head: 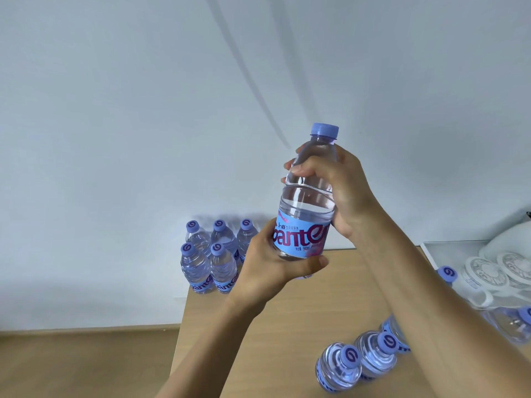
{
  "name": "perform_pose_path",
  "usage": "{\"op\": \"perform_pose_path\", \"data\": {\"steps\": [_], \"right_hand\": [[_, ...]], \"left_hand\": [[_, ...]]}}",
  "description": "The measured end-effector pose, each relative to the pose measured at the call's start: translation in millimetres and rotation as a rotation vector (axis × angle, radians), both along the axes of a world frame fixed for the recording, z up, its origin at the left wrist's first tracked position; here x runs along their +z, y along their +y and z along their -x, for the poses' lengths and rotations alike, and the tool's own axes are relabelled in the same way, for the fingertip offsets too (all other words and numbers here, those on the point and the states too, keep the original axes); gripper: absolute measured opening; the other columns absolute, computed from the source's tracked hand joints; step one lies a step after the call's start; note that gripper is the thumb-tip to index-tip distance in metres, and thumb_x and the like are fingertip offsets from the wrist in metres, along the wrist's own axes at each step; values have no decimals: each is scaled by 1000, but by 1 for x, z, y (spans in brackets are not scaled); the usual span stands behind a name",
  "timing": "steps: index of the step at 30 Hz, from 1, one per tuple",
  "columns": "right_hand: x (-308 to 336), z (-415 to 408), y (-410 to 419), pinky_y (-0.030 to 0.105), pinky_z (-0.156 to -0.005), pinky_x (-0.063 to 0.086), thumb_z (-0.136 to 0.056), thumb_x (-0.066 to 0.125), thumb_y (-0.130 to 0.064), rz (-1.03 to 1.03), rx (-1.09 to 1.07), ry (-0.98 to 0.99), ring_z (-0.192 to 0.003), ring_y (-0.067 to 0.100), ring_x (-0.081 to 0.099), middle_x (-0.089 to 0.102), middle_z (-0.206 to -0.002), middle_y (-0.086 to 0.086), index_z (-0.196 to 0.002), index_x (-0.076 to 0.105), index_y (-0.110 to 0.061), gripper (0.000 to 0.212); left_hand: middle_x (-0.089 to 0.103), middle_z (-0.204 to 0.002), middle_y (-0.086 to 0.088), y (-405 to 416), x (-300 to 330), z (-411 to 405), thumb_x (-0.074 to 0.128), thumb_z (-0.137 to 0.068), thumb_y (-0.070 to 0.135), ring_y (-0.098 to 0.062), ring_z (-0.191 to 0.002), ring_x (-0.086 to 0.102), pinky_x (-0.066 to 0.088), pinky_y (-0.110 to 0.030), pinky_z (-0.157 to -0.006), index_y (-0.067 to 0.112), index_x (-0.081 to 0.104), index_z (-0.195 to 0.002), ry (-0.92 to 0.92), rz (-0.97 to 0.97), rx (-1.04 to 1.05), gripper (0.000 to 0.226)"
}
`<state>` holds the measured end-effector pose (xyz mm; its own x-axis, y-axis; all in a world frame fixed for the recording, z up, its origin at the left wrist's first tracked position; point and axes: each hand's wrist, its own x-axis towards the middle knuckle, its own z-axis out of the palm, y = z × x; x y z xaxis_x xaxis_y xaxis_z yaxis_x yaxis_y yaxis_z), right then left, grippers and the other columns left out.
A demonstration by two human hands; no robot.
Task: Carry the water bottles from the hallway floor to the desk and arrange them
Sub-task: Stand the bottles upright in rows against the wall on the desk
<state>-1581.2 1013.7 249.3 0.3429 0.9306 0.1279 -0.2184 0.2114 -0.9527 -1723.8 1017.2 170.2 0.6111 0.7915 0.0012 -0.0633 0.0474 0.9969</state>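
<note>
We hold the water bottle (pixel 306 196) nearly upright above the tabletop (pixel 287 311), left hand (pixel 275 265) wrapped round its base, right hand (pixel 336 193) round its shoulder, the bottle cluster (pixel 212 254) down-left.

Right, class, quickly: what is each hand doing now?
Left hand: grips the lower part of the bottle.
Right hand: grips the same bottle's upper part.

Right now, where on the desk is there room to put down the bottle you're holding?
The bare wood in the middle of the desk is free, between the far-corner cluster of bottles and the near row of bottles. The right side is crowded by the white tray and its clutter.
</note>
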Motion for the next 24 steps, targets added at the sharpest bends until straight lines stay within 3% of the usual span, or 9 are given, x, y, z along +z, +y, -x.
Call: {"op": "perform_pose_path", "data": {"steps": [5, 9, 13, 19, 24], "right_hand": [[-4, 0, 4, 38, -75, 56, -64, 64, -4, 8, 93, 16, -75, 26, 68, 68, -78, 7, -80, 61, -12, 17], [-7, 5, 8, 34, -69, 58, -64, 62, -1, -28, 146, 10, -79, 27, 70, 59, -93, 19, -73, 62, -11, 14], [-13, 8, 14, 33, -69, 57, -63, 61, 0, -36, 181, 28, -81, 27, 70, 53, -99, 20, -70, 64, -12, 14], [-30, 4, 22, 38, -74, 58, -54, 67, -13, -9, 256, 99, -79, 28, 70, 69, -84, 10, -78, 65, -16, 25], [-48, 3, 27, 41, -79, 58, -56, 66, -13, 33, 305, 84, -82, 30, 71, 72, -90, 11, -86, 63, -15, 30]], "left_hand": [[72, -87, -9, 3, -7, 5, 91, -53, 18, -19, -75, 68, 56, -32, -64, 8, 63, -104, -7, 16, 11, 60], [73, -89, -6, 5, -14, 10, 91, -55, 14, -18, -77, 69, 57, -31, -66, 13, 63, -103, -12, 1, 50, 57], [72, -93, -8, 9, -19, 15, 91, -55, 15, -19, -82, 69, 58, -36, -71, 13, 62, -107, -19, 10, 43, 61], [71, -97, -15, 15, -26, 23, 89, -57, 11, -25, -85, 68, 58, -39, -74, 13, 62, -108, -53, 41, -15, 58], [73, -94, -12, 14, -39, 27, 89, -59, 9, -23, -83, 69, 59, -39, -72, 10, 63, -106, -19, 64, -25, 54]]}}
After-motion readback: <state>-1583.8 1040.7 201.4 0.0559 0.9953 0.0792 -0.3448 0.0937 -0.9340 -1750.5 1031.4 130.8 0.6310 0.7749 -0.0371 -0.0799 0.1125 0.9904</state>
